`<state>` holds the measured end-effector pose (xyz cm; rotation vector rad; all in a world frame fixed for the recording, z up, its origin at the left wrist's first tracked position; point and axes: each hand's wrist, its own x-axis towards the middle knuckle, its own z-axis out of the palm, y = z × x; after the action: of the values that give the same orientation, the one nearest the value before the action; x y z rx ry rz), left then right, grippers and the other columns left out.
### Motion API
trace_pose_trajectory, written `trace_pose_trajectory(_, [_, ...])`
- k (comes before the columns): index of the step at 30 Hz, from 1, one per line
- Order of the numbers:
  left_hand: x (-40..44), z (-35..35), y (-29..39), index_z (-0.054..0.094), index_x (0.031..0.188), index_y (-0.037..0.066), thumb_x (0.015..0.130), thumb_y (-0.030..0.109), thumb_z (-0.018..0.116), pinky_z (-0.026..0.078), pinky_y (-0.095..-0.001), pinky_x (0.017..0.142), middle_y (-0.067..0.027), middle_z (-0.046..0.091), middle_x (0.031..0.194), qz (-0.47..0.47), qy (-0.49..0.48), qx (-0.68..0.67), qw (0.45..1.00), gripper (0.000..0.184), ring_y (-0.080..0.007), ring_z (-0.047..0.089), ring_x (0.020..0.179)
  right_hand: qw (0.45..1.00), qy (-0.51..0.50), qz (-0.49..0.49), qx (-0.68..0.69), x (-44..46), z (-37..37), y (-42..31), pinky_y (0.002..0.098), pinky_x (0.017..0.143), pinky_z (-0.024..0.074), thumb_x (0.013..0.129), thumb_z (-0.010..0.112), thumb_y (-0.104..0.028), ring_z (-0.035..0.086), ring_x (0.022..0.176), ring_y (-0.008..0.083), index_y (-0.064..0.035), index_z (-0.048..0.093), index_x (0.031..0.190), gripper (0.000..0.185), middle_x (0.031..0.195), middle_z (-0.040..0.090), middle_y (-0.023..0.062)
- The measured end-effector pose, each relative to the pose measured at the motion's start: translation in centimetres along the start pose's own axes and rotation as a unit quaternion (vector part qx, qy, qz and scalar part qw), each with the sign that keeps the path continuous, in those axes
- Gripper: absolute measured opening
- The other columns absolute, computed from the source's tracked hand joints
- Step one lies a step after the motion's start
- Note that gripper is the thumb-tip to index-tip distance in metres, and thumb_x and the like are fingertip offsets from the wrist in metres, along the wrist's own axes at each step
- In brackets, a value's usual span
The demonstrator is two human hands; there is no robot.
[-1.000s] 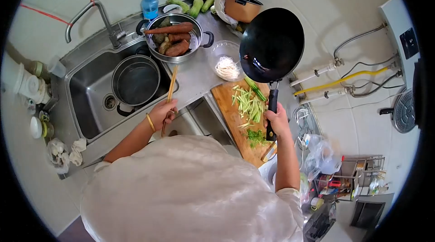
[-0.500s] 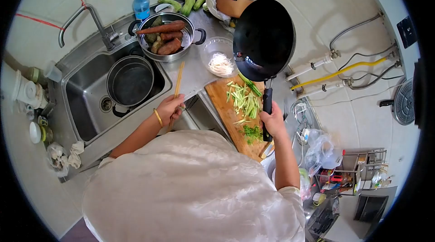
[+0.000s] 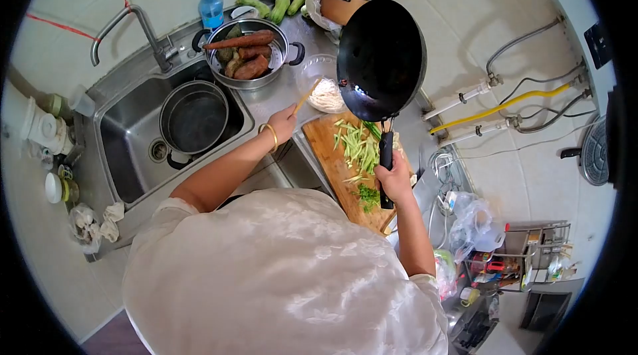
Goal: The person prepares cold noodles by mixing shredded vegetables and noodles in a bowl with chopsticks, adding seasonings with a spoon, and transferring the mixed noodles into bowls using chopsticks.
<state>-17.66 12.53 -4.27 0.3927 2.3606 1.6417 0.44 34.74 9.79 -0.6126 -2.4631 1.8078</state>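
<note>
My right hand (image 3: 395,179) is wrapped round the black handle of a wok (image 3: 380,56), held up and tilted over the far right of the counter. In my left hand (image 3: 283,124) is a pair of wooden chopsticks (image 3: 306,96), their tips close to a clear bowl (image 3: 311,69) that holds pale shreds (image 3: 327,97). I cannot tell whether the tips touch the shreds. Below the wok lies a wooden cutting board (image 3: 322,149) with cut green strips (image 3: 357,149) and chopped herbs (image 3: 367,197) on it.
A steamer pot (image 3: 279,76) with root vegetables stands behind the sink (image 3: 126,162), which has a dark pot (image 3: 193,118) in it. A blue bottle (image 3: 211,8) and green squashes (image 3: 279,8) line the wall. Pipes (image 3: 505,99) run at the right.
My left hand has moved forward and right, bringing the chopsticks from the counter's front edge to the clear bowl. The wok has shifted slightly left.
</note>
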Motion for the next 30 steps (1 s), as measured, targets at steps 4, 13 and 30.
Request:
trace_pose_trajectory(4, [1.9,0.5,1.6,0.044,0.122,0.005,0.083,0.014,0.042,0.044,-0.0347,0.070,-0.0209,0.058,0.089,0.021,-0.018,0.110,0.994,0.040,-0.0290,0.057,0.075,1.000,0.006,0.004,-0.002,0.2,-0.2,0.7,0.0247,0.040,0.0368,0.070,0.051,0.002,0.045,0.044,0.0095,-0.0007,0.044,0.101,0.032,0.063,0.046,0.0012])
trace_pose_trajectory(13, [3.8,2.3,3.4,0.044,0.120,0.002,0.081,0.008,0.041,0.043,-0.0407,0.071,-0.0239,0.056,0.089,0.022,-0.070,0.207,0.976,0.040,-0.0365,0.055,0.081,1.000,0.019,0.004,0.007,0.5,0.2,1.6,0.0253,0.040,0.0362,0.070,0.052,0.001,0.044,0.044,0.0097,-0.0025,0.044,0.093,0.025,0.062,0.044,0.0009])
trace_pose_trajectory(30, [4.7,3.5,3.7,0.035,0.127,0.004,0.080,0.006,0.041,0.044,-0.0382,0.082,-0.0219,0.050,0.104,-0.030,-0.084,0.271,0.958,0.048,-0.0347,0.053,0.096,1.000,0.006,0.007,0.002,0.5,0.7,1.6,0.0246,0.039,0.0358,0.072,0.051,0.001,0.044,0.045,0.0092,-0.0007,0.042,0.096,0.026,0.064,0.043,0.0007])
